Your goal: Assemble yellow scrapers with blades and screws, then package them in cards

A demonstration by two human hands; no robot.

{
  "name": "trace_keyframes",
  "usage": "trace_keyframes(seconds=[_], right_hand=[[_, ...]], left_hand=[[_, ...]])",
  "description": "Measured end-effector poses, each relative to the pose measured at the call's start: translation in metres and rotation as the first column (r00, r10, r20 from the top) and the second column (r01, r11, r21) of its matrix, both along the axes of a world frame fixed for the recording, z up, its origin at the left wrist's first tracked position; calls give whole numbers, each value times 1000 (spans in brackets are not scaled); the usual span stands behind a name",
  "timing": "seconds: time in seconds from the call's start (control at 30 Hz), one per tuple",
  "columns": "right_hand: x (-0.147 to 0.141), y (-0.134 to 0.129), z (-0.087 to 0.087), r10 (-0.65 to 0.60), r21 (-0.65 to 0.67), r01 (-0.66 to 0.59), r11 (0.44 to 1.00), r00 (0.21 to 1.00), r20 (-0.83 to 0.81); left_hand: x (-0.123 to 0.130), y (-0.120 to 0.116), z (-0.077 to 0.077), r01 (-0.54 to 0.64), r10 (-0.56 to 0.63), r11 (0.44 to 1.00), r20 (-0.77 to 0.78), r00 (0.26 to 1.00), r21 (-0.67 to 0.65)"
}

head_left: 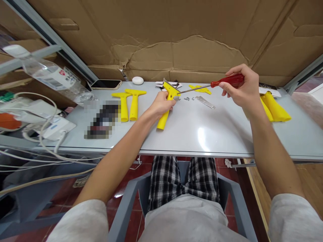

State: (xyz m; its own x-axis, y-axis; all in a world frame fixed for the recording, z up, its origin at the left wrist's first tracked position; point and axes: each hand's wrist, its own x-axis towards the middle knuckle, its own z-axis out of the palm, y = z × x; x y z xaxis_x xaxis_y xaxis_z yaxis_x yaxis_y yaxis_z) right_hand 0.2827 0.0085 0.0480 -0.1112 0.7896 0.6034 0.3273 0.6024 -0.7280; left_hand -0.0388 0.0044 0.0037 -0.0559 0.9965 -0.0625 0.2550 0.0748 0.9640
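Note:
My left hand [164,103] is wrapped round a yellow scraper handle [163,120], whose wide head tilts up and to the left. In my right hand [243,85] is a screwdriver with a red grip [230,80]. Its long shaft points left, and the tip meets the scraper head near my left fingers. Small screws [187,98] lie on the table just right of my left hand, beside a flat metal strip [205,102]. Behind them rest flat yellow pieces [200,88].
Two yellow T-shaped handles [134,104] lie on the left, near a phone [106,84] and a white oval object [137,80]. More yellow handles [277,107] are at the right. A plastic bottle [54,77] and cables stand far left. Cardboard [202,40] closes the back.

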Motion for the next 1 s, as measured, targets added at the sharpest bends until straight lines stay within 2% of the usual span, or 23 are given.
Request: trace_keyframes(seconds=[0.33,0.67,1.0], right_hand=[[3,-5,0,103,-98,-94,991,991,87],[4,-1,-3,38,-111,-24,994,991,128],[1,3,-4,33,-203,-16,979,996,78]], left_hand=[[4,-3,7,-53,53,997,-4,999,-56],[5,-5,6,-74,71,996,-65,995,-59],[3,-3,3,-59,56,998,-91,994,-38]])
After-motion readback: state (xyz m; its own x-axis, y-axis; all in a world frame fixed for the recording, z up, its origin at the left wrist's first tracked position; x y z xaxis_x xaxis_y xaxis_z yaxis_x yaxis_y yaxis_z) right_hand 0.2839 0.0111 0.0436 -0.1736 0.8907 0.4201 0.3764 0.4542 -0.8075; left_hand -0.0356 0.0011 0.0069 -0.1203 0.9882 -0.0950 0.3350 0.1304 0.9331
